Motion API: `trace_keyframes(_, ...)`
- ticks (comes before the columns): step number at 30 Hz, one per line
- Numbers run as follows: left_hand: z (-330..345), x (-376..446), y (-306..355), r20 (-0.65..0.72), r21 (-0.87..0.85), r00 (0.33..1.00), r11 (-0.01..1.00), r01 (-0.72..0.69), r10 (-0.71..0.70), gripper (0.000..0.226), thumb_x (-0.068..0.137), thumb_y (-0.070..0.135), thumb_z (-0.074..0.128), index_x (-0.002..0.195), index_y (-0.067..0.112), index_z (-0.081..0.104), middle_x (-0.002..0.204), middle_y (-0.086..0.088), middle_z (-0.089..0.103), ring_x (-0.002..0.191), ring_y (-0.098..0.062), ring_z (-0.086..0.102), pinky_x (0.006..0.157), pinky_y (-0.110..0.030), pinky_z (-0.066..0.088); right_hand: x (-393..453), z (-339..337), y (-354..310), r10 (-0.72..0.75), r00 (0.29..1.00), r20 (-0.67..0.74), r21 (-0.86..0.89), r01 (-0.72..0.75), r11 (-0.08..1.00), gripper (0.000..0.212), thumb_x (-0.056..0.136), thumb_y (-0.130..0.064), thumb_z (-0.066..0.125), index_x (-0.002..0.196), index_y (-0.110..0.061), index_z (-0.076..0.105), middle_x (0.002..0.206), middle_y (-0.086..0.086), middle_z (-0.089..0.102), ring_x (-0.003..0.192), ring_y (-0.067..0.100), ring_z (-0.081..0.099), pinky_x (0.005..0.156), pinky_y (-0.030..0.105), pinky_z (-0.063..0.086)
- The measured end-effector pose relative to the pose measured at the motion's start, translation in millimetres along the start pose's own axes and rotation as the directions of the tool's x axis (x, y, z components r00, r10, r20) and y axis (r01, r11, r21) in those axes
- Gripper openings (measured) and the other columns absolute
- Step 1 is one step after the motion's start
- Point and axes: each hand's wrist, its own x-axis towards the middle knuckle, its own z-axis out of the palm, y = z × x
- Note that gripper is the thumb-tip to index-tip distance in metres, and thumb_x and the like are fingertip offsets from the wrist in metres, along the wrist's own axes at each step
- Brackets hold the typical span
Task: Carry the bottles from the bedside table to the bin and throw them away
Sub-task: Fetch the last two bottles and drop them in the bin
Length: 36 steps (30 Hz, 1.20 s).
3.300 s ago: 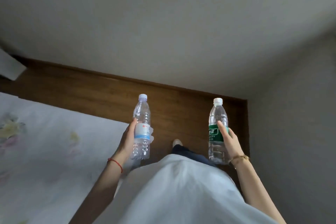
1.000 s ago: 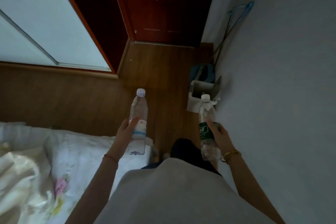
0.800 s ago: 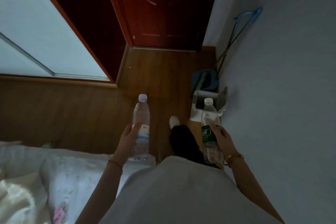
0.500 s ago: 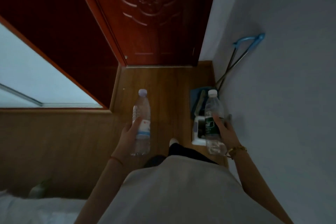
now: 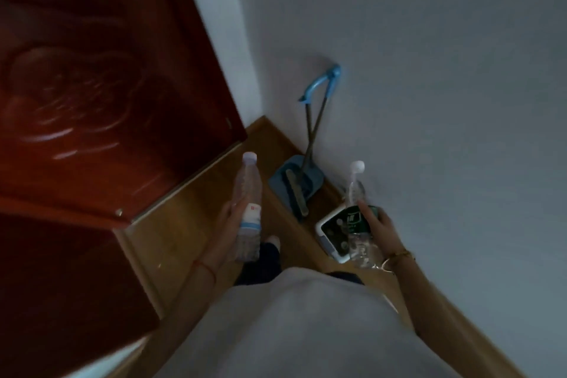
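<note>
My left hand [image 5: 228,228] grips a clear plastic bottle with a pale blue and white label [image 5: 248,209], held upright over the wooden floor. My right hand [image 5: 379,228] grips a second clear bottle with a green label [image 5: 356,212], its white cap pointing up. That bottle hangs directly above the small white square bin [image 5: 325,238], which stands on the floor against the grey wall. The bin's opening looks dark and is partly hidden behind the green-label bottle and my right hand.
A blue dustpan with a long-handled brush [image 5: 296,182] leans against the wall just beyond the bin. A dark red wooden door [image 5: 101,95] fills the left. My foot [image 5: 273,242] is on the wooden floor [image 5: 184,242] between bin and door.
I have walked from the bed towards the corner and turned right. The bin and dustpan are now closer, and the green-label bottle has come over the bin. Both hands keep their bottles.
</note>
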Motion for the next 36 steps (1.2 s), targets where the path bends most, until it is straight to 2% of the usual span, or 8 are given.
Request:
trace_keyframes(4,-4.9,65.0,54.1,0.203,0.177,0.978,0.981,-0.081,0.044,0.054,0.087,0.051,0.056,0.131,0.022,0.047,0.108,0.001,0.060,0.097,-0.020,0.063,0.068,-0.030,0.049,-9.7,25.3,6.3,0.055,0.985,-0.163,0.160,-0.028,0.987,0.078,0.061,-0.069,0.067,0.118,-0.016,0.056,0.111,0.011,0.066,0.098,0.025,0.067,0.088,0.044,0.056)
trace_keyframes(9,33.2,101.9,79.5,0.400,0.303,0.911,0.924,-0.234,0.100,0.046,0.090,0.044,0.056,0.125,0.017,0.047,0.109,-0.012,0.063,0.080,-0.019,0.066,0.057,-0.024,0.051,-19.1,38.8,20.0,0.076,0.921,-0.382,0.248,0.023,0.968,0.063,0.075,-0.057,0.062,0.119,-0.013,0.051,0.105,0.005,0.063,0.091,0.017,0.065,0.072,0.031,0.055)
trace_keyframes(13,83.2,111.5,64.5,0.533,0.356,0.842,0.880,-0.314,0.085,0.045,0.090,0.041,0.059,0.127,0.018,0.047,0.108,-0.007,0.063,0.081,-0.014,0.065,0.061,-0.022,0.050,-11.8,33.4,43.1,0.105,0.855,-0.509,0.307,0.067,0.949,0.051,0.079,-0.048,0.067,0.115,-0.018,0.048,0.104,0.000,0.061,0.093,0.018,0.064,0.083,0.040,0.056)
trace_keyframes(19,160.8,155.6,-1.9,0.649,0.428,0.756,0.783,-0.451,0.081,0.046,0.088,0.041,0.061,0.128,0.022,0.048,0.103,0.018,0.052,0.090,0.003,0.053,0.070,-0.016,0.043,51.5,24.3,100.7,0.134,0.805,-0.578,0.326,0.077,0.942,0.060,0.078,-0.030,0.074,0.123,-0.017,0.038,0.113,0.005,0.058,0.104,0.027,0.062,0.091,0.049,0.054)
trace_keyframes(22,195.8,199.9,-50.9,0.678,0.469,0.734,0.752,-0.463,0.030,0.056,0.084,0.043,0.066,0.132,0.023,0.046,0.117,0.009,0.053,0.095,-0.004,0.055,0.064,-0.014,0.039,101.9,27.2,143.2,0.126,0.778,-0.616,0.261,0.051,0.964,0.061,0.076,-0.028,0.076,0.120,-0.014,0.035,0.114,0.008,0.058,0.103,0.028,0.063,0.089,0.047,0.055)
trace_keyframes(30,264.8,327.4,-194.6,0.729,0.466,0.683,0.696,-0.546,0.048,0.069,0.071,0.033,0.081,0.128,0.020,0.045,0.129,0.000,0.057,0.118,-0.016,0.056,0.087,-0.023,0.051,235.8,51.8,276.3,0.098,0.732,-0.674,0.159,0.015,0.987,0.062,0.078,-0.021,0.075,0.121,-0.003,0.033,0.122,0.015,0.058,0.096,0.019,0.058,0.063,0.011,0.043)
trace_keyframes(33,277.3,362.3,-235.9,0.751,0.461,0.657,0.659,-0.595,0.068,0.067,0.072,0.031,0.080,0.128,0.018,0.045,0.127,-0.001,0.058,0.118,-0.016,0.057,0.094,-0.027,0.050,274.7,62.5,318.0,0.049,0.745,-0.665,0.112,0.034,0.993,0.062,0.078,-0.024,0.075,0.119,-0.006,0.032,0.124,0.015,0.057,0.104,0.025,0.061,0.069,0.020,0.050)
trace_keyframes(36,285.9,381.8,-265.5,0.766,0.453,0.636,0.622,-0.638,0.095,0.065,0.074,0.029,0.079,0.129,0.017,0.045,0.128,0.004,0.056,0.117,-0.008,0.053,0.084,-0.009,0.044,299.1,71.0,346.8,0.037,0.768,-0.640,0.095,0.031,0.995,0.065,0.078,-0.026,0.075,0.123,-0.007,0.032,0.127,0.013,0.051,0.114,0.025,0.055,0.084,0.028,0.049)
